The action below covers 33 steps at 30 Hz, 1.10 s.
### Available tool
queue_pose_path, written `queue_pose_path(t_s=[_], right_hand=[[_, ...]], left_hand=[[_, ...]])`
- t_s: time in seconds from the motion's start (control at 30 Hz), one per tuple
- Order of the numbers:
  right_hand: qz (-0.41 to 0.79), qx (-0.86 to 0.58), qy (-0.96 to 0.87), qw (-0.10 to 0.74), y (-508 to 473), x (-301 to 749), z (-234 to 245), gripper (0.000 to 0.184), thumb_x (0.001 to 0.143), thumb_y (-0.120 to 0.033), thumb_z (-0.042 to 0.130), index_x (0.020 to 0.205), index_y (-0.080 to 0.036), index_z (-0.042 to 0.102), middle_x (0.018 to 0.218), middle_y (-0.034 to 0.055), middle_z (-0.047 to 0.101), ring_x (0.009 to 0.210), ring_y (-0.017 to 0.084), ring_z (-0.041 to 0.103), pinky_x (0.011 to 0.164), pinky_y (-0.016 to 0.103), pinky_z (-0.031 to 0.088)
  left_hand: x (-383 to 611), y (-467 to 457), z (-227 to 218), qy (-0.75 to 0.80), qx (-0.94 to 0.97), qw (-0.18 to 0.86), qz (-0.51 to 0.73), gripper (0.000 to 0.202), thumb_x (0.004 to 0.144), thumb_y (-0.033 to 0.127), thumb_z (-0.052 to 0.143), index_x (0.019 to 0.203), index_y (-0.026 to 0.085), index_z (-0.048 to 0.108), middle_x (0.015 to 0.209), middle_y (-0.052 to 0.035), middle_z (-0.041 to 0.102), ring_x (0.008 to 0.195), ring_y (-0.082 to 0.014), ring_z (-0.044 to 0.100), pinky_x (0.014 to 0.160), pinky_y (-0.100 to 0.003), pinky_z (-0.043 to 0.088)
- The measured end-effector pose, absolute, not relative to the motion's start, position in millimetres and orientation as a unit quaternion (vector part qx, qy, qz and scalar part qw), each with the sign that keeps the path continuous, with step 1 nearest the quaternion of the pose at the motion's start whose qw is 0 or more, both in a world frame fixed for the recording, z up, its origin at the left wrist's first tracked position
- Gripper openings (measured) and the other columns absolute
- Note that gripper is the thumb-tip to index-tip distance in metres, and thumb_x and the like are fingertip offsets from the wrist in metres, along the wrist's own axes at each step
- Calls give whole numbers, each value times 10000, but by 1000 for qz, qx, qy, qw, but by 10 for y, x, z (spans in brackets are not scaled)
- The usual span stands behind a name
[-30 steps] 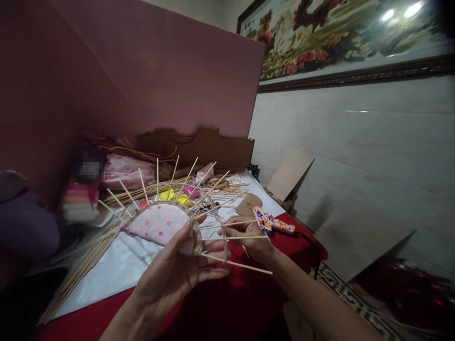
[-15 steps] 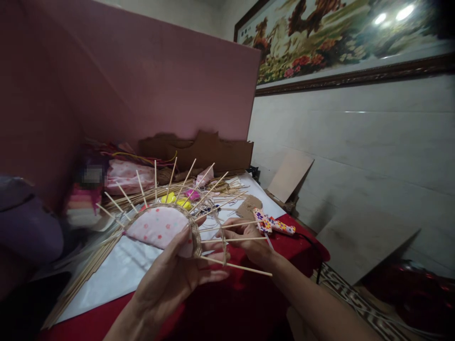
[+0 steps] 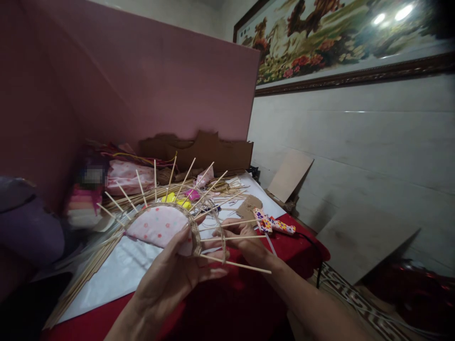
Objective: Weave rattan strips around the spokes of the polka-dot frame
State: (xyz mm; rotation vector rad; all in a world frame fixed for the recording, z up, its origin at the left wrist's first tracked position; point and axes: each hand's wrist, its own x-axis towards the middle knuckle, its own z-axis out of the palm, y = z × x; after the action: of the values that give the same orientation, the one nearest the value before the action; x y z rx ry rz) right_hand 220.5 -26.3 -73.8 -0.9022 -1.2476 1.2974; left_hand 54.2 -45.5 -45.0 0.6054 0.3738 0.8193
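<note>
My left hand [image 3: 168, 272] grips the lower right of a half-round woven basket piece [image 3: 158, 227], thumb on its pale, red-spotted fabric face. Brown twine is woven in rows [image 3: 196, 237] along its curved edge. Several thin wooden sticks [image 3: 192, 171] fan out from that edge. A looser strand of twine [image 3: 223, 244] crosses the sticks on the right. My right hand [image 3: 247, 239] is closed behind these sticks, beside the loose strand. Its fingertips are partly hidden, so what they pinch, probably twine, is unclear.
A flower-patterned glue gun [image 3: 273, 223] with a black cord lies on the red cloth [image 3: 249, 293] at right, by a cardboard scrap [image 3: 249, 207]. Long sticks [image 3: 80, 279] lie along the white sheet [image 3: 117, 270]. Yellow and pink bundles [image 3: 192, 194] and folded fabric [image 3: 130, 177] sit behind.
Almost nothing differs. My right hand and the sticks on the right have shifted very slightly; my left hand keeps its hold on the basket piece.
</note>
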Motion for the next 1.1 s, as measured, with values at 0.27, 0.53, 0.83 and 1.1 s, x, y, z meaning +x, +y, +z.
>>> queue_pose_path(t_s=[0.27,0.53,0.83,1.1], right_hand=[[212,-511,-493,672,-130,2291,-987,245,783,-276,545,1003,-184,603,1104,80,558,1080,210,474,971,382,313],[274,-481,-474,685,-572,1965,-928,163,844,-349,510,847,-188,534,636,-18,504,540,106,471,496,216,379],[296,-491,-549,609,-524,1851,-788,342,895,-375,409,1144,-159,502,403,-65,462,366,99,442,401,199,345],[285,-501,-544,610,-471,1832,-831,337,893,-369,416,1148,-172,513,396,-70,456,357,88,439,392,184,346]], left_hand=[[606,-155,-327,218,317,791,476,245,867,293,438,1086,225,524,876,-100,703,801,-253,670,824,-538,443],[645,37,-324,208,328,758,524,181,849,275,475,953,175,585,857,-101,711,864,-246,658,894,-480,419],[607,-71,-471,210,348,751,521,233,853,285,464,1022,177,583,924,-100,712,872,-238,656,875,-441,434],[624,-70,-514,191,328,776,503,239,864,291,448,977,159,612,929,-106,710,867,-234,651,862,-422,442]])
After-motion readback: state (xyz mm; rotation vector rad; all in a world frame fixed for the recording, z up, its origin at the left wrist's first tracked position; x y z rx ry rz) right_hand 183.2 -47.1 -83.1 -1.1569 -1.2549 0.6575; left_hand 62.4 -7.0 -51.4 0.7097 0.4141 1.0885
